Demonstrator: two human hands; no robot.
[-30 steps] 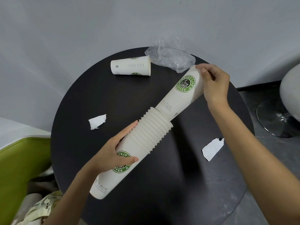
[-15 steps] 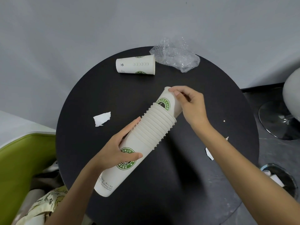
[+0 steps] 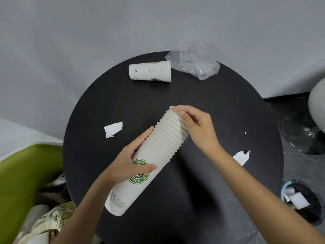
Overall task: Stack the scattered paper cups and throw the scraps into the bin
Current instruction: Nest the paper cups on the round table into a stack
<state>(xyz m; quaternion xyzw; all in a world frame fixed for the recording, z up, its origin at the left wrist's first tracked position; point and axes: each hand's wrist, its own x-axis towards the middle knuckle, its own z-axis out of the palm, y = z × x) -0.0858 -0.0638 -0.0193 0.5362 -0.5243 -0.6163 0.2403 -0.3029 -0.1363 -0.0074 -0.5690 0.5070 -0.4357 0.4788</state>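
A tilted stack of paper cups (image 3: 163, 140) is held above the round black tabletop (image 3: 219, 106) between both hands, its closed base towards the person and its ribbed rims pointing away. The lower body of the stack is gripped by the left hand (image 3: 126, 166), with the thumb laid across the green logo. The topmost rim is grasped by the curled fingers of the right hand (image 3: 198, 127). Beyond the hands, a single paper cup (image 3: 149, 70) is seen lying on its side, with crumpled bubble wrap (image 3: 193, 64) touching its mouth. A torn paper scrap (image 3: 113, 129) lies left of the left hand's fingertips, and a second paper scrap (image 3: 241, 157) is partly hidden beside the right forearm. A bin (image 3: 314, 208) holding white scraps stands on the floor, right of the right forearm.
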